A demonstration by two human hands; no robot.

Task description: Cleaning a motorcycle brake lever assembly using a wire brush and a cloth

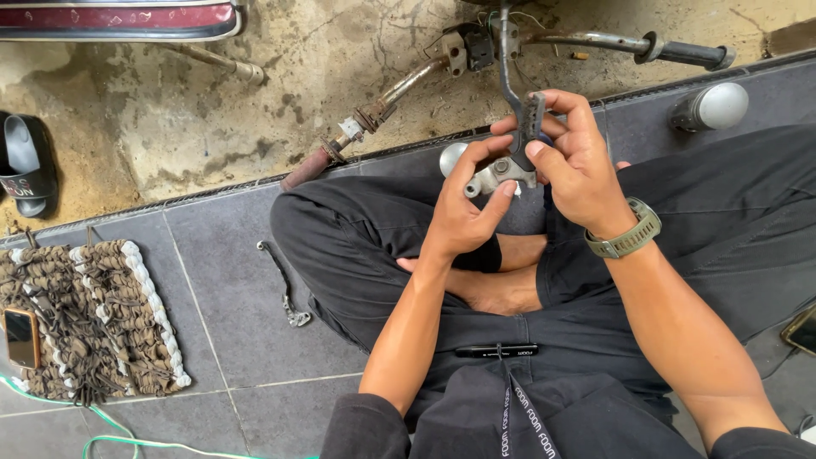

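I sit cross-legged in dark trousers on grey floor tiles. My left hand (467,208) pinches a silver metal lever bracket (497,174) between thumb and fingers. My right hand (574,161), with a green watch on the wrist, grips the dark lever (511,81) that rises from that bracket, fingers wrapped around its base. Both hands meet on this one part, held above my knees. Just beyond it on the ground lies a rusty handlebar (399,89) with a black grip (688,53) at its right end.
A small wrench (285,280) lies on the tile left of my knee. A woven mat (85,319) with a phone (20,337) sits at the left. A sandal (25,166), a round silver part (712,106), and a green cable (119,433) are also around.
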